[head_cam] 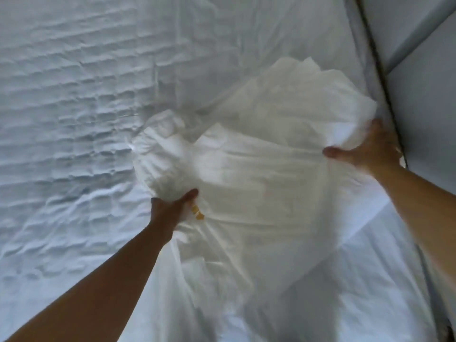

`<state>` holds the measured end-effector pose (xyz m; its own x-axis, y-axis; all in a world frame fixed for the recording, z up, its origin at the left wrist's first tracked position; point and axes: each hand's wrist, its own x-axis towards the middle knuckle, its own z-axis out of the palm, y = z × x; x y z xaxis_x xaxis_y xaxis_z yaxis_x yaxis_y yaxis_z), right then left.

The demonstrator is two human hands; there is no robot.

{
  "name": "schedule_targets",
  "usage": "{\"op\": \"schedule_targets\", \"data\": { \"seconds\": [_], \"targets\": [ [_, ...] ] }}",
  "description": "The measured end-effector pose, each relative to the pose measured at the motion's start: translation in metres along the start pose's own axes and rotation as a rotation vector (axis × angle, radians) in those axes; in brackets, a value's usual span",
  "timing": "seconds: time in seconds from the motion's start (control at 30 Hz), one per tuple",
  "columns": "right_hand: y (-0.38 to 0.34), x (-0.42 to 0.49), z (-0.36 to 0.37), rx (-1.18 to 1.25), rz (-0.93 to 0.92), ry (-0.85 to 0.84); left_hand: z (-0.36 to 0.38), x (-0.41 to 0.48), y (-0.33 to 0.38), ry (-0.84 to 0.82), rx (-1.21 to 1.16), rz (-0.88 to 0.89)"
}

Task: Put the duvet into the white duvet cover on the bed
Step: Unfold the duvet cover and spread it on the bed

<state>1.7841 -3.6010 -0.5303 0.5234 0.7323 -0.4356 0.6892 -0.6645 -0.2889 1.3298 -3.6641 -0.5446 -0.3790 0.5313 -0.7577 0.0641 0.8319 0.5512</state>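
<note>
A bulky white bundle of bedding point(259, 149) is lifted over the bed; I cannot tell duvet from duvet cover in it. My left hand point(172, 208) grips its lower left bulge from below, thumb on top, beside a small yellow tag point(198, 213). My right hand point(370, 149) holds the bundle's right side with the thumb pointing left and the fingers sunk into the fabric. Loose white cloth point(246, 280) trails from the bundle down toward me. The picture is blurred.
The bed point(61, 119) under the bundle is covered in wrinkled, quilted white fabric that fills the left half. Along the right runs a dark gap point(385, 77) between the mattress edge and a padded grey headboard point(424, 99).
</note>
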Motion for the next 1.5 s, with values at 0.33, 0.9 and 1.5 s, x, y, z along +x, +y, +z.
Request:
{"op": "schedule_targets", "data": {
  "seconds": [0.33,0.9,1.5],
  "targets": [
    [0.021,-0.002,0.041,0.469,-0.105,0.434,0.035,0.064,0.105,0.121,0.258,0.636],
    [-0.055,0.048,0.035,0.359,-0.204,0.309,0.025,0.07,0.093,0.2,0.77,0.431],
    [-0.044,-0.05,0.037,-0.045,-1.129,0.149,0.038,0.0,0.026,0.43,0.734,0.866]
  ]
}}
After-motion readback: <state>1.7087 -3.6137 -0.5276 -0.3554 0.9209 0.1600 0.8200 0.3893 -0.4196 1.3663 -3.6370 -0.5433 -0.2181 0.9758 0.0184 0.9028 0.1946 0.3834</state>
